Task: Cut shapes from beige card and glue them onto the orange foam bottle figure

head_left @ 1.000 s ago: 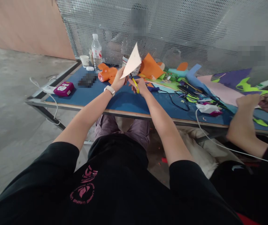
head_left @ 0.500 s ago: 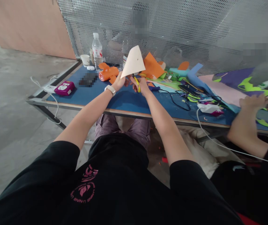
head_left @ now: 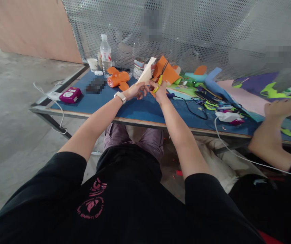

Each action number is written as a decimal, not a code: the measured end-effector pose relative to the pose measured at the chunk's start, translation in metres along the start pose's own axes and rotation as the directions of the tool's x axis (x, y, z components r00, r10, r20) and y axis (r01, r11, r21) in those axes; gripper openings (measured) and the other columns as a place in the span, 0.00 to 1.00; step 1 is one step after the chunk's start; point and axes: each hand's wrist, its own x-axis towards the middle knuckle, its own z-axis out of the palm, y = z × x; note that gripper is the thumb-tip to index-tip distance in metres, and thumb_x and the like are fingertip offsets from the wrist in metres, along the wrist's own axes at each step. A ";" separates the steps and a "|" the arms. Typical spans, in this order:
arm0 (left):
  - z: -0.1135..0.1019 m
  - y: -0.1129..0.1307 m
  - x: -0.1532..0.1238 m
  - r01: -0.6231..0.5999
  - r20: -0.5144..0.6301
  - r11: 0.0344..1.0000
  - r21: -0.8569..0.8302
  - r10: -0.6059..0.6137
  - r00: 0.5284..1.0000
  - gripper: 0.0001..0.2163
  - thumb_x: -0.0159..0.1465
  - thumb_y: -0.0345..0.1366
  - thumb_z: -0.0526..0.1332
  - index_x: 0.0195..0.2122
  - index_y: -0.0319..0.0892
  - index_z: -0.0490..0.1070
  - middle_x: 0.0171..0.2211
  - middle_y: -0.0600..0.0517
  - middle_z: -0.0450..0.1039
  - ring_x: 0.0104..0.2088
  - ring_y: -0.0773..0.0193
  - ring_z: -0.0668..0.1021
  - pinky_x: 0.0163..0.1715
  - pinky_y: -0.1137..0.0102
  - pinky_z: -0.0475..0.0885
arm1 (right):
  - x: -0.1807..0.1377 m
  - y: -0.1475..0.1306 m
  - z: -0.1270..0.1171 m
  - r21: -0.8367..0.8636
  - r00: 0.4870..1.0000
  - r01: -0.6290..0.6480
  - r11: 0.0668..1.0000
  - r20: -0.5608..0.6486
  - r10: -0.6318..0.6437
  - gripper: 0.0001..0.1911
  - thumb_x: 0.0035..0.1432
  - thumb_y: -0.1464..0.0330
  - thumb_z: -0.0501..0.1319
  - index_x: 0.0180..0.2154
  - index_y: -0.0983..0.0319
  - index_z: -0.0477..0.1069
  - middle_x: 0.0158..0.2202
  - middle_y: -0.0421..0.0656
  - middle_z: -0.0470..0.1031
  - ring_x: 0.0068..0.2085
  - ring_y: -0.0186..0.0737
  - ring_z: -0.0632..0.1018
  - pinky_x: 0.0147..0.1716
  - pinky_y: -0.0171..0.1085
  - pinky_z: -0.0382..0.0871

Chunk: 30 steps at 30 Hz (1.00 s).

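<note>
My left hand (head_left: 135, 90) pinches the lower edge of a pale cream sheet (head_left: 147, 71), which stands edge-on above the blue table (head_left: 135, 110). My right hand (head_left: 160, 90) is closed on yellow-handled scissors (head_left: 159, 81), whose blades point up and away, just right of the sheet. A white watch sits on my left wrist. Both hands hover over the table's middle, close together.
Behind the hands lie orange foam pieces (head_left: 117, 78), a water bottle (head_left: 105, 54), a paper cup (head_left: 92, 64) and a tin (head_left: 139, 67). A magenta box (head_left: 70, 95) sits far left. Coloured foam sheets, cables and a charger (head_left: 225, 117) crowd the right, where another person's hands (head_left: 283, 108) work.
The cream sheet has turned from facing me to edge-on and dropped lower. The scissors have swung out from under it, blades now pointing up to the right.
</note>
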 end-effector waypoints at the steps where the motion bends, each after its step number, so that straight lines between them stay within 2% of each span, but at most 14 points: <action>1: 0.000 0.000 0.000 -0.006 -0.011 1.000 0.006 0.006 1.000 0.30 0.97 0.55 0.62 0.37 0.43 0.79 0.28 0.48 0.78 0.17 0.64 0.74 0.18 0.73 0.64 | 0.000 0.001 -0.001 -0.015 1.000 0.018 1.000 0.001 -0.018 0.39 0.64 0.44 0.91 0.38 0.50 0.63 0.30 0.38 0.77 0.40 0.48 0.90 0.40 0.41 0.89; 4: -0.003 0.001 0.003 -0.043 -0.124 0.998 0.043 0.048 0.991 0.30 0.98 0.53 0.63 0.37 0.43 0.78 0.27 0.49 0.76 0.17 0.65 0.73 0.19 0.73 0.62 | -0.001 0.002 -0.001 -0.063 0.999 0.038 0.997 -0.008 -0.039 0.35 0.68 0.51 0.89 0.40 0.50 0.63 0.36 0.41 0.83 0.44 0.49 0.89 0.44 0.43 0.90; 7: -0.005 0.002 0.007 -0.075 -0.241 0.995 0.071 0.090 0.966 0.28 0.98 0.55 0.68 0.40 0.44 0.78 0.27 0.51 0.75 0.17 0.65 0.72 0.21 0.71 0.63 | -0.001 0.002 0.000 -0.069 1.000 0.029 0.997 -0.006 -0.030 0.37 0.61 0.52 0.92 0.40 0.49 0.63 0.41 0.43 0.87 0.48 0.56 0.89 0.44 0.50 0.92; 9: -0.006 0.002 0.009 -0.086 -0.266 0.992 0.088 0.107 0.958 0.26 0.97 0.55 0.69 0.41 0.44 0.78 0.27 0.52 0.74 0.18 0.65 0.72 0.22 0.71 0.65 | 0.001 0.004 -0.001 -0.061 0.999 0.033 0.998 0.013 -0.032 0.36 0.61 0.51 0.92 0.39 0.50 0.65 0.42 0.43 0.86 0.48 0.55 0.90 0.44 0.49 0.92; 13: -0.006 0.001 0.008 -0.108 -0.242 0.988 0.108 0.131 0.961 0.22 0.95 0.51 0.71 0.43 0.45 0.79 0.27 0.52 0.73 0.20 0.63 0.74 0.25 0.71 0.70 | 0.006 0.010 -0.004 -0.050 0.997 0.063 0.997 0.049 -0.061 0.32 0.66 0.51 0.89 0.39 0.52 0.67 0.41 0.42 0.82 0.42 0.45 0.88 0.46 0.42 0.88; 17: -0.005 0.000 0.007 -0.089 -0.252 0.991 0.104 0.113 0.961 0.21 0.93 0.40 0.70 0.38 0.45 0.77 0.29 0.50 0.75 0.21 0.63 0.73 0.24 0.71 0.66 | 0.000 0.004 -0.003 -0.100 0.997 0.066 0.993 0.039 -0.063 0.28 0.73 0.51 0.83 0.40 0.51 0.65 0.40 0.41 0.79 0.39 0.42 0.83 0.49 0.42 0.88; 20: -0.005 -0.001 0.009 -0.080 -0.272 0.989 0.122 0.111 0.956 0.23 0.93 0.35 0.67 0.35 0.45 0.74 0.30 0.50 0.77 0.21 0.64 0.73 0.24 0.71 0.64 | -0.008 -0.007 0.000 -0.132 0.997 0.078 0.988 0.026 -0.076 0.29 0.70 0.53 0.84 0.38 0.51 0.65 0.36 0.38 0.73 0.37 0.42 0.79 0.50 0.44 0.89; 24: -0.005 -0.001 0.009 -0.087 -0.264 0.986 0.139 0.121 0.957 0.25 0.92 0.32 0.67 0.31 0.45 0.72 0.30 0.50 0.78 0.21 0.65 0.73 0.24 0.70 0.65 | -0.015 -0.018 0.003 -0.185 0.992 0.126 0.975 0.036 -0.121 0.32 0.65 0.57 0.85 0.36 0.50 0.61 0.34 0.37 0.68 0.40 0.47 0.81 0.49 0.47 0.87; 27: -0.004 0.003 0.006 -0.075 -0.245 0.984 0.161 0.114 0.963 0.28 0.93 0.32 0.67 0.29 0.45 0.73 0.27 0.49 0.77 0.20 0.65 0.73 0.24 0.70 0.66 | -0.012 -0.015 0.002 -0.186 0.988 0.153 0.970 0.017 -0.153 0.29 0.65 0.62 0.83 0.36 0.51 0.60 0.35 0.39 0.71 0.44 0.50 0.83 0.50 0.47 0.87; 30: -0.004 0.007 0.003 -0.064 -0.210 0.984 0.165 0.098 0.973 0.28 0.94 0.32 0.66 0.30 0.44 0.75 0.25 0.50 0.76 0.19 0.65 0.72 0.23 0.72 0.65 | -0.003 -0.004 -0.002 -0.146 0.986 0.156 0.977 -0.040 -0.163 0.23 0.67 0.62 0.81 0.37 0.52 0.65 0.37 0.39 0.73 0.42 0.47 0.83 0.51 0.46 0.88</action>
